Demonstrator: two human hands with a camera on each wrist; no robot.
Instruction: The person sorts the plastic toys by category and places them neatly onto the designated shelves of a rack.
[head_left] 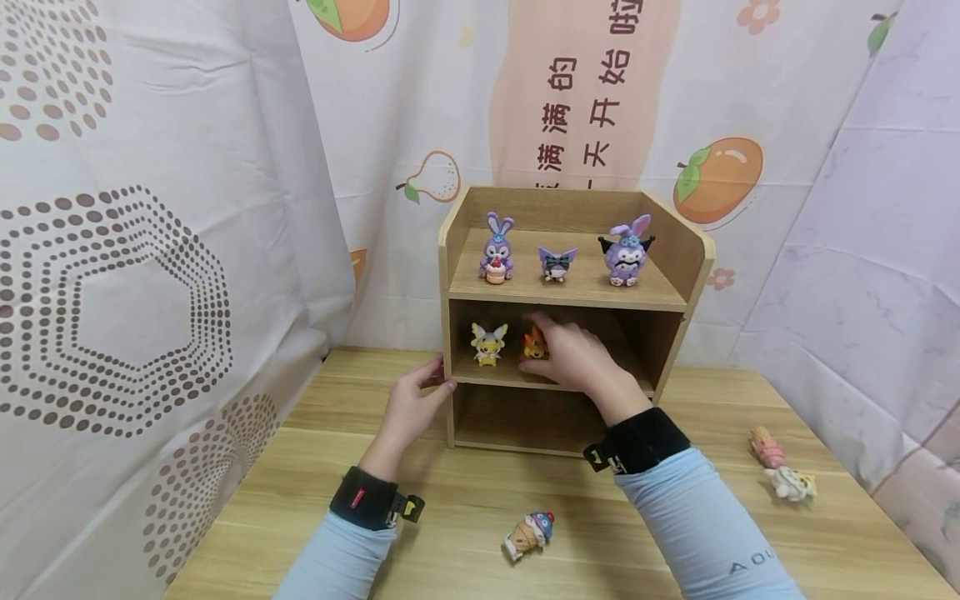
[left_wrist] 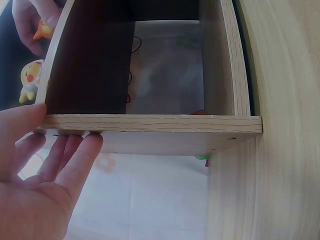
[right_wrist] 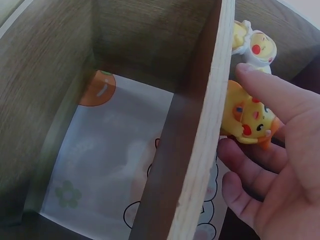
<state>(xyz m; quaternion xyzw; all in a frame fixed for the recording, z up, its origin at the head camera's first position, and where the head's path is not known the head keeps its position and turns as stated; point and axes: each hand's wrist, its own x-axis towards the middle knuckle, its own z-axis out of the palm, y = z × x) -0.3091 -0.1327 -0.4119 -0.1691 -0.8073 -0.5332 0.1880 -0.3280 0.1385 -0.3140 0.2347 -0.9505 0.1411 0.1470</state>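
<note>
My right hand (head_left: 573, 354) reaches into the middle shelf, thumb and fingers around a small yellow figurine with an orange hood (right_wrist: 248, 117). The figurine stands close to the shelf board's front edge, and the fingers partly hide it in the head view. To its left stands a yellow figurine with white, big-eared headwear (head_left: 488, 345). My left hand (head_left: 412, 404) grips the left side panel of the wooden shelf unit (head_left: 446, 333). In the left wrist view its thumb is at the front edge and its fingers (left_wrist: 82, 155) lie along the outer face.
Three purple figurines, a rabbit with a cake (head_left: 497, 250), a small one (head_left: 557, 265) and a larger one (head_left: 626, 254), stand on top. An ice-cream-cone figurine (head_left: 528, 533) lies on the table in front. A pink figurine (head_left: 767, 447) and a white one (head_left: 791, 483) lie at the right.
</note>
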